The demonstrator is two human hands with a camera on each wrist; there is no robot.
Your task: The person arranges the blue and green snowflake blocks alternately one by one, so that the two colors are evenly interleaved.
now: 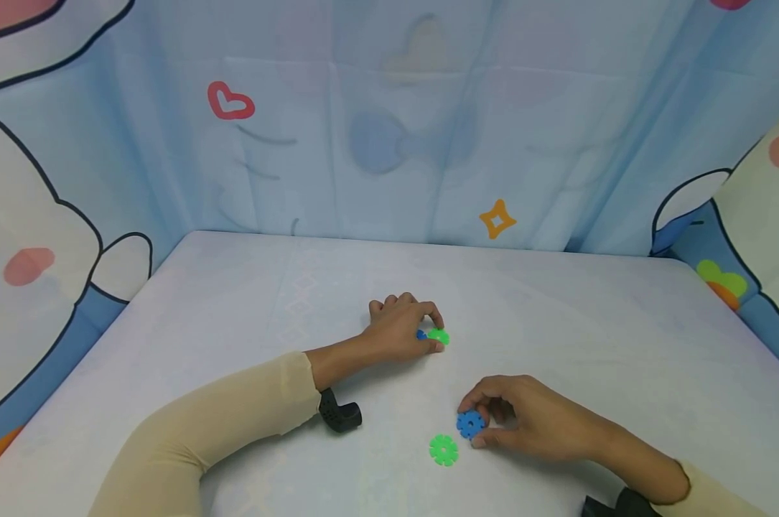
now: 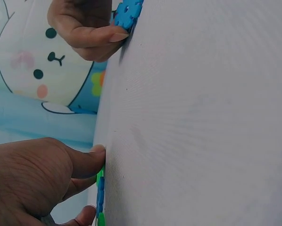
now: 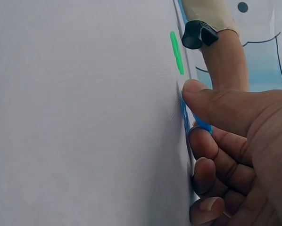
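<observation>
In the head view my left hand [image 1: 398, 330] is near the middle of the table, its index finger and thumb pinching a green notched plastic disc [image 1: 438, 335] at opposite edges. A blue disc [image 1: 421, 334] shows beside it, partly hidden under that hand. From the left wrist, green and blue discs [image 2: 101, 195] line up edge-on along the tabletop by the fingers. My right hand [image 1: 525, 420], nearer and to the right, pinches a blue notched disc [image 1: 470, 424] between thumb and index finger; this disc [image 2: 128, 15] looks tilted in the left wrist view.
A loose green notched disc [image 1: 444, 450] lies flat just left of and nearer than the right hand. The white-covered table [image 1: 589, 316] ends at a blue cartoon-print curtain [image 1: 363, 143]. Black wrist cameras sit at both sleeves, the left one [image 1: 340, 411] close over the table.
</observation>
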